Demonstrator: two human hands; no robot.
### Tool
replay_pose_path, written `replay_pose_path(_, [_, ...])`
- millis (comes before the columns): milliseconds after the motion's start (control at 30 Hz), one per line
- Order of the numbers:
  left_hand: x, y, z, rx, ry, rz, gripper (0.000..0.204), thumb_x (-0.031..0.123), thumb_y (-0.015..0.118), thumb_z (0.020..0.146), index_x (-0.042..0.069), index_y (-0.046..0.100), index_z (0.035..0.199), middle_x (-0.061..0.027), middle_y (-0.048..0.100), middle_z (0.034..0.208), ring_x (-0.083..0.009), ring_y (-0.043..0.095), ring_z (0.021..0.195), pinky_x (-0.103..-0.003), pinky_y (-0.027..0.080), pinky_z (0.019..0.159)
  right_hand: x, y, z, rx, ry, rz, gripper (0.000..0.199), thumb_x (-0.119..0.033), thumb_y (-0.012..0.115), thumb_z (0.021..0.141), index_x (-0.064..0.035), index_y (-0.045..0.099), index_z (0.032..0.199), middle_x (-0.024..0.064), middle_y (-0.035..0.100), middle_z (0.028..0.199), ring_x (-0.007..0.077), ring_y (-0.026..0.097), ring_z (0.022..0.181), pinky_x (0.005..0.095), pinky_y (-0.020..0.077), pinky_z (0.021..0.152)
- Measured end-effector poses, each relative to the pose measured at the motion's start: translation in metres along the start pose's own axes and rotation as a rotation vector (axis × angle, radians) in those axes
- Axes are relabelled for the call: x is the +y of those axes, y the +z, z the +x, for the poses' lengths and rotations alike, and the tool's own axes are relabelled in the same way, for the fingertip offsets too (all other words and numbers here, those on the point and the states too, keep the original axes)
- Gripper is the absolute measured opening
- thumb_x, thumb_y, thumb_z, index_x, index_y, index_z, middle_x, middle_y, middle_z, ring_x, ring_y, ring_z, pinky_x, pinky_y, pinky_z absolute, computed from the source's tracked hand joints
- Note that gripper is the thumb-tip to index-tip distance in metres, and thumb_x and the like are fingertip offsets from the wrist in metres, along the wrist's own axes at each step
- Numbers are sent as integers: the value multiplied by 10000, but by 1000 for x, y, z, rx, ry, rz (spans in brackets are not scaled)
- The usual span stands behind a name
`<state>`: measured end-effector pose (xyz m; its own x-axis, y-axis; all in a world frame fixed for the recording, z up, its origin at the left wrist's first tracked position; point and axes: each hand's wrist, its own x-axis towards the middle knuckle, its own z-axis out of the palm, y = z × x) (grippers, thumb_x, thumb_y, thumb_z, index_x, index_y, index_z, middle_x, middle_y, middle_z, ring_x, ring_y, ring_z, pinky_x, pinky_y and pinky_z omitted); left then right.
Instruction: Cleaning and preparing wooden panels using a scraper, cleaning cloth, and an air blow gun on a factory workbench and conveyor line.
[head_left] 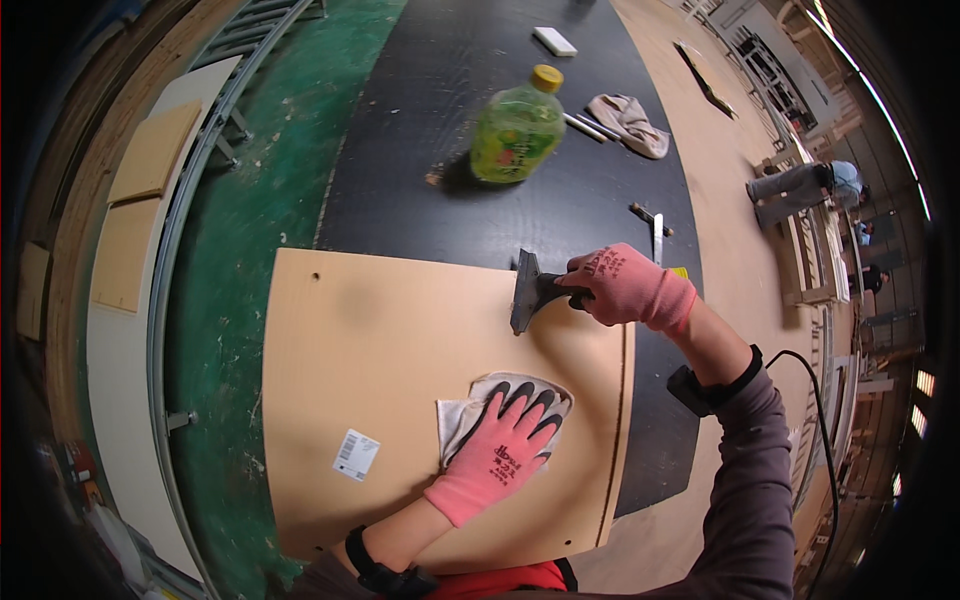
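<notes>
My right hand, in a pink work glove, grips the dark handle of a scraper with a wide flat blade. The blade hovers over or rests on the far right part of a light wood-coloured panel; I cannot tell if it touches. My left hand, in a matching pink glove with dark fingertips, lies flat with fingers spread on a pale cloth. That cloth is pressed against the panel's right middle. A white printed label is stuck to the panel at the lower left.
Beyond the panel, the dark tabletop holds a green-yellow bottle, a crumpled cloth, a white block and a thin blade-like tool. At left runs a roller conveyor carrying panels. Another person bends over a workbench at right.
</notes>
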<state>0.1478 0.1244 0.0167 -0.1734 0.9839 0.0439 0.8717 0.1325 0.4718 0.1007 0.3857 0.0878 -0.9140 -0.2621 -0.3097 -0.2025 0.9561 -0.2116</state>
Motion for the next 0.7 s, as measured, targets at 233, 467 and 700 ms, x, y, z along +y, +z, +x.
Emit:
replay_pose_path(233, [-43, -28, -45, 34, -75, 10, 434, 358, 508, 815, 107, 496, 1169, -133, 459, 1188, -311, 376, 1140, -505, 252, 977, -43, -11, 70, -55, -48, -10, 358, -165, 589, 667, -63, 624, 1008, 100, 598, 840, 290, 582, 788, 371, 466, 688])
replay_pose_path(467, [-77, -46, -84, 74, -129, -2, 429, 357, 503, 821, 101, 504, 1165, -134, 457, 1192, -315, 374, 1143, -507, 247, 981, -94, -17, 159, -69, -142, -14, 375, -169, 579, 682, -69, 613, 1042, 127, 615, 899, 306, 580, 846, 378, 459, 743])
replay_pose_path(700, [-85, -54, -99, 75, -119, -39, 427, 354, 507, 807, 107, 512, 1155, -118, 464, 1186, -290, 367, 1162, -484, 236, 997, -155, -35, 238, -18, -259, -47, 413, -157, 530, 674, -90, 604, 1074, 143, 621, 900, 307, 578, 888, 371, 461, 780])
